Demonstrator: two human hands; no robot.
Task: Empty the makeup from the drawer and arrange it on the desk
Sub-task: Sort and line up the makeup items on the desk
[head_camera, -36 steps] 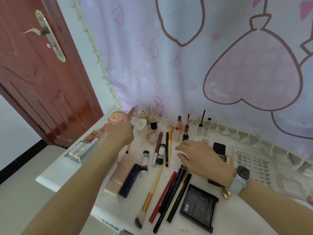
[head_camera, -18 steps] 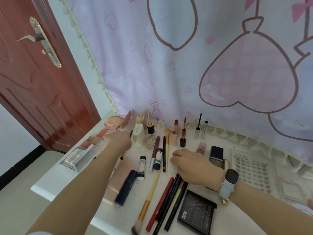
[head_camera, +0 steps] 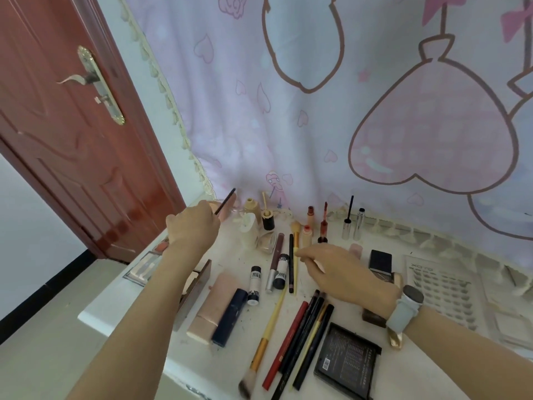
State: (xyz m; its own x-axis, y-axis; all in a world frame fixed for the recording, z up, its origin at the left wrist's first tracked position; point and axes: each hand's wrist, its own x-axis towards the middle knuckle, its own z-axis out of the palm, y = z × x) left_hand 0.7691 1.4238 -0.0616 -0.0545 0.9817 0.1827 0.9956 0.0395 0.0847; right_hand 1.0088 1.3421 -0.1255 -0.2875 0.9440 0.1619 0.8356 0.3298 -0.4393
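The left hand (head_camera: 192,226) has risen off the desk (head_camera: 450,368), now gripping a dark pencil (head_camera: 225,201) angled toward the curtain (head_camera: 317,125). The right hand (head_camera: 343,274), relaxed, has lifted above the pencils (head_camera: 300,339). Makeup crowds the desk; bare room remains near its left edge.

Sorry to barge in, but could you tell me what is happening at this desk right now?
A person is laying makeup out on a white desk. The left hand grips a thin dark pencil, raised near the bottles at the back. The right hand hovers over the middle rows, fingers curled at a yellow brush handle. Pencils, tubes and a black palette already lie in rows.
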